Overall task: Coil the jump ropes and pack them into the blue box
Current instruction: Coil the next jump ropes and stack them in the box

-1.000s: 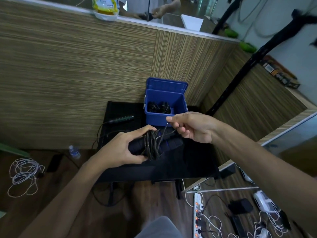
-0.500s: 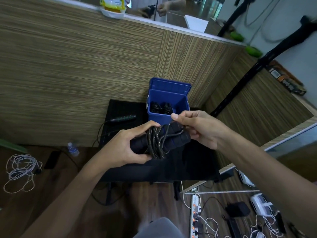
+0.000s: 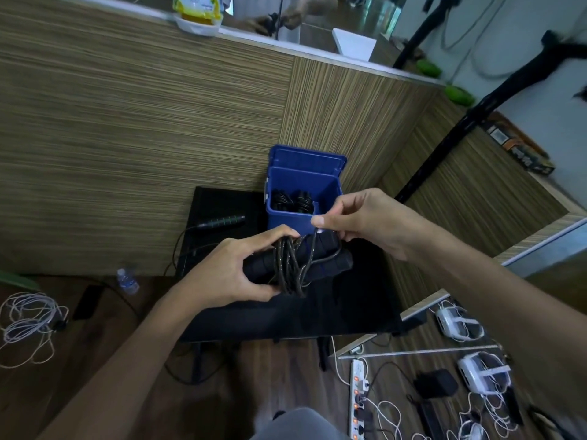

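At frame centre, the left hand [image 3: 228, 271] gripped the black foam-handled jump rope bundle [image 3: 298, 265] while the right hand [image 3: 359, 220] pinched its cord above it. Just behind, the open blue plastic box [image 3: 320, 185] sat on the black bench [image 3: 349, 306], holding coiled ropes [image 3: 290, 201].

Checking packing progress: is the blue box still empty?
No, the box stands open on the table with dark coiled ropes already inside.

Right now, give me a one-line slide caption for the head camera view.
Left hand grips a coiled jump rope while right hand pinches its cord before the open blue box.
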